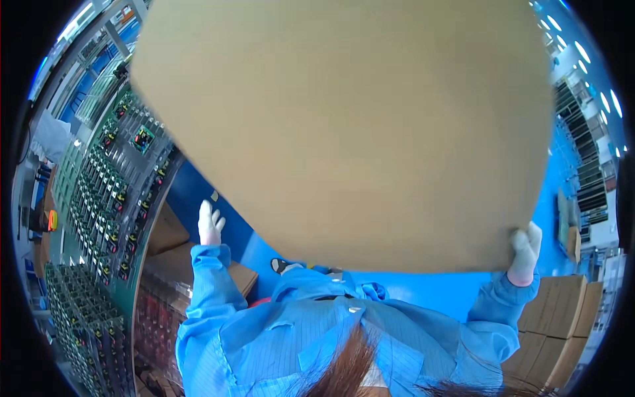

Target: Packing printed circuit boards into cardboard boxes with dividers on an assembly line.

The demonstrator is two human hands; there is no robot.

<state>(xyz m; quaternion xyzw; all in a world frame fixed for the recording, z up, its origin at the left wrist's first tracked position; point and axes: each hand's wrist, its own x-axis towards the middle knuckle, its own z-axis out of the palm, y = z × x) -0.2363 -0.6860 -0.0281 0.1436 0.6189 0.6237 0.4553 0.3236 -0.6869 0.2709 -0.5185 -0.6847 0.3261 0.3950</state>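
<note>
Around cardboard (357,139), right hand (524,253) clasped; nearby, left hand (210,228) half-spread.

Circuit boards (99,198) lie left of the panel (344,132), boxes (552,306) (seemingly stacked) right.

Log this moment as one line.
left hand: open, beside cardboard sheet | right hand: gripping sheet near lower right corner | left side: circuit boards | right side: brown cartons

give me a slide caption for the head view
Right hand grips a large cardboard panel; open left hand is free near rows of circuit boards.
</note>
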